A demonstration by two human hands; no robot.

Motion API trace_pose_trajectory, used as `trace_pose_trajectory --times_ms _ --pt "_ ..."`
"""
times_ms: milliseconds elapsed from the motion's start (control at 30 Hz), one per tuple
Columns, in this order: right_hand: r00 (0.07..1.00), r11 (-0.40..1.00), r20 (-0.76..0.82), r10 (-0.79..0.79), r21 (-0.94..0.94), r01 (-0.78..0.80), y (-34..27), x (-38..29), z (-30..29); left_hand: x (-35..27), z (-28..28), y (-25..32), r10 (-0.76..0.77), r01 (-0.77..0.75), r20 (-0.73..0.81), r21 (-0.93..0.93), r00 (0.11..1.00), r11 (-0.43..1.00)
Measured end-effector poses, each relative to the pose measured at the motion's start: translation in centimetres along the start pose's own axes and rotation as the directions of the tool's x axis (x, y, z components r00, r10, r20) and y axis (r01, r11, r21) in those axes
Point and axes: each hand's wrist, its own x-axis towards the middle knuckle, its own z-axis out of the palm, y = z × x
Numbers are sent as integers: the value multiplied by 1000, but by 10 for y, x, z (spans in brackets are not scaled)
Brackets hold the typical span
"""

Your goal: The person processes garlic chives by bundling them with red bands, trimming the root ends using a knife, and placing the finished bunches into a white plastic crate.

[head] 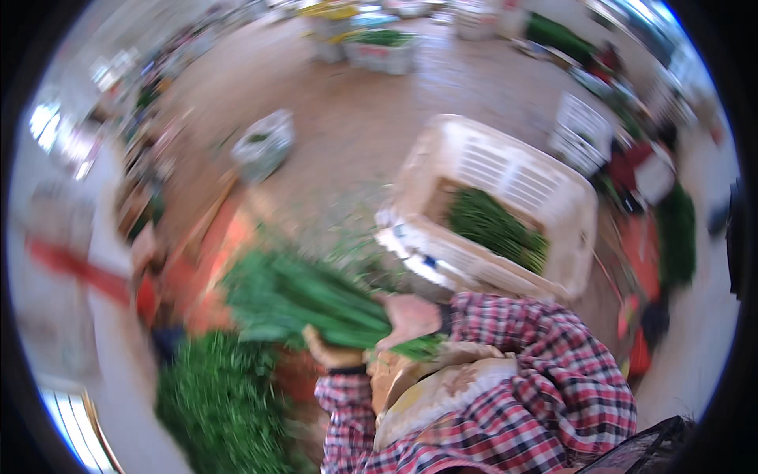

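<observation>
A large bunch of long green leafy stalks lies across both my hands, its leafy end towards the left, blurred by motion. My right hand wraps the cut end of the bunch. My left hand holds the bunch from its near side, fingers bent around it. To the lower left is a big heap of the same greens. Beyond my right arm stands a white plastic crate, with bundled green stalks inside. A stained apron covers my lap.
A clear plastic bag stands on the floor ahead. Farther off is a white container of greens. At the right, a person in dark red is near another white crate. Loose leaf scraps litter the floor.
</observation>
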Motion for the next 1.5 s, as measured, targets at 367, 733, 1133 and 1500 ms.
trace_pose_trajectory --times_ms 367,733,1133,1500 --pt "970 970 -150 192 -119 -211 1 -61 -92 131 91 37 -215 160 122 355 969 921" --pt "805 839 -512 299 -260 -477 90 -79 -308 375 170 -99 -557 483 357 279 750 830" --pt "566 321 -556 609 -479 -817 351 -169 -181 111 69 -51 -627 -613 299 697 720 -372" --pt "550 523 -465 694 -199 -829 229 -154 -240 116 52 -77 -537 -463 154 726 829 -508"
